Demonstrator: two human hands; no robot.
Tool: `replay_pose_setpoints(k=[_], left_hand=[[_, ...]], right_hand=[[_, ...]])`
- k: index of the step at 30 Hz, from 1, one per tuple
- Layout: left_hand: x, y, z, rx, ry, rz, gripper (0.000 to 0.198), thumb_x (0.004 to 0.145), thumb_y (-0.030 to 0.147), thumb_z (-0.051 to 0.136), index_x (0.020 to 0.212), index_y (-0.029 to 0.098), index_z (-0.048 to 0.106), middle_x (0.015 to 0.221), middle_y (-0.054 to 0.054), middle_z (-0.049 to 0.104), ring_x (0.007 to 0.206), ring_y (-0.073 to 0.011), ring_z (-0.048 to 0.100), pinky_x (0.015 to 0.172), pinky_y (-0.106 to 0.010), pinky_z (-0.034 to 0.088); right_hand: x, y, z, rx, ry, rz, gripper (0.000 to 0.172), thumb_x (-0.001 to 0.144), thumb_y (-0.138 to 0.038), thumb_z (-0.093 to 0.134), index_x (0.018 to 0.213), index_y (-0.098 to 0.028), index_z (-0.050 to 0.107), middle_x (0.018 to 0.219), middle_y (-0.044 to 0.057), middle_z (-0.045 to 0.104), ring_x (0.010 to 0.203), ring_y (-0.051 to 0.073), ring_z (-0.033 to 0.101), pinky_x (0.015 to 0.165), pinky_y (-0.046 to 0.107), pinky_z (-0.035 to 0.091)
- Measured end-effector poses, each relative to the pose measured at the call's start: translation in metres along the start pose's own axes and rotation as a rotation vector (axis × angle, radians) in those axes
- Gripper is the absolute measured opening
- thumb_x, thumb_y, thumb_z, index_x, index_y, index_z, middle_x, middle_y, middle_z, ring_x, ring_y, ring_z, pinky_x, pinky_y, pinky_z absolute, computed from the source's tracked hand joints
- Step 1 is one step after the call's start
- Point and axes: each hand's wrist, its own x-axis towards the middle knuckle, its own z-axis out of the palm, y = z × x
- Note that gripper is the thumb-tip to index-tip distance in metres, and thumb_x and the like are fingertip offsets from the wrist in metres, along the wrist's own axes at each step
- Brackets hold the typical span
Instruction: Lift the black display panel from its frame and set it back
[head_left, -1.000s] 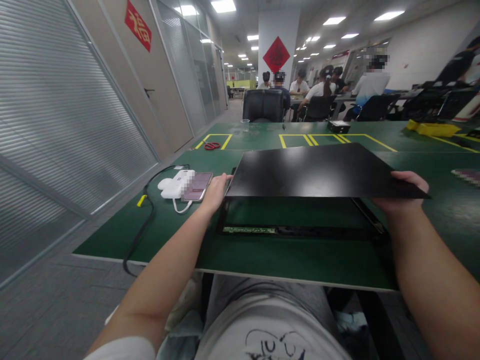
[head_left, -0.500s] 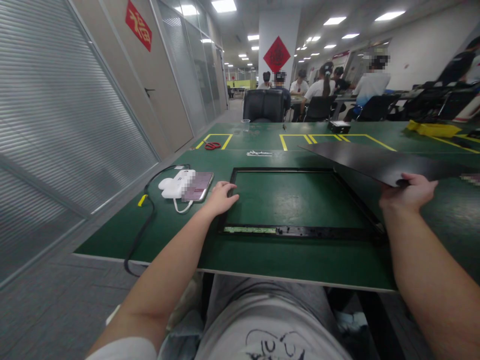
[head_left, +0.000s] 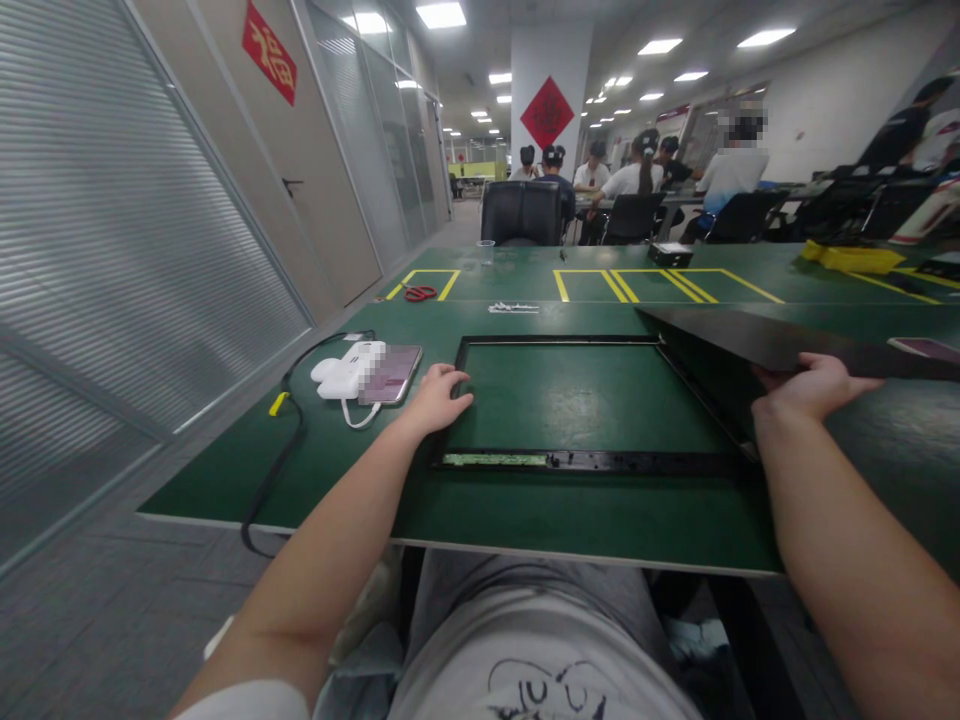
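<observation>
A black rectangular frame (head_left: 637, 463), hollow in the middle, lies on the green table. Along its near rail runs a green strip like a circuit board (head_left: 495, 460). My left hand (head_left: 439, 400) grips the frame's left rail between thumb and fingers. Over the frame's right side, a thin dark panel (head_left: 772, 335) is raised at a slant. Beneath its near edge my right hand (head_left: 806, 390) supports it, with some fingers hidden under the panel and one pointing right.
Left of the frame are a phone (head_left: 401, 375), a white device (head_left: 349, 372) and a black cable (head_left: 296, 430). Beyond lie red-handled scissors (head_left: 420, 293), small white pieces (head_left: 514, 308) and a clear cup (head_left: 486, 252). Another phone-like object (head_left: 922, 347) is at right. Several people sit farther back.
My right hand has shifted the panel a little to the right, and its slant has changed. My left hand stays at the frame's left rail.
</observation>
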Motion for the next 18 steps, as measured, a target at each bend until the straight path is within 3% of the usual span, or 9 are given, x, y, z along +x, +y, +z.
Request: replay_pose_setpoints(k=[3,12,18], left_hand=[[-0.001,0.002,0.0,0.017,-0.002,0.001,0.041,0.084,0.035,0.072,0.122,0.02,0.077,0.14,-0.015,0.055,0.14,-0.0372,0.055,0.127,-0.05,0.039],[-0.002,0.001,0.002,0.09,-0.022,0.004,0.053,0.087,0.037,0.069,0.137,0.02,0.07,0.145,-0.016,0.052,0.142,-0.0394,0.053,0.128,-0.053,0.037],[-0.003,0.0,0.003,0.093,-0.028,0.0,0.047,0.086,0.038,0.07,0.13,0.021,0.073,0.148,-0.016,0.051,0.143,-0.0411,0.053,0.128,-0.057,0.036]], right_hand=[[-0.002,0.006,0.001,-0.021,0.1,-0.166,0.102,0.053,-0.009,0.054,0.146,-0.05,0.047,0.136,-0.001,0.061,0.086,0.016,0.07,0.058,0.029,0.063],[-0.01,0.009,0.002,-0.015,0.163,-0.046,0.108,0.048,-0.004,0.048,0.148,-0.047,0.038,0.109,-0.004,0.063,0.076,0.014,0.068,0.063,0.031,0.065],[-0.012,0.01,0.003,-0.054,0.173,0.025,0.086,0.047,-0.004,0.048,0.124,-0.039,0.045,0.089,-0.008,0.06,0.073,0.013,0.069,0.067,0.03,0.065]])
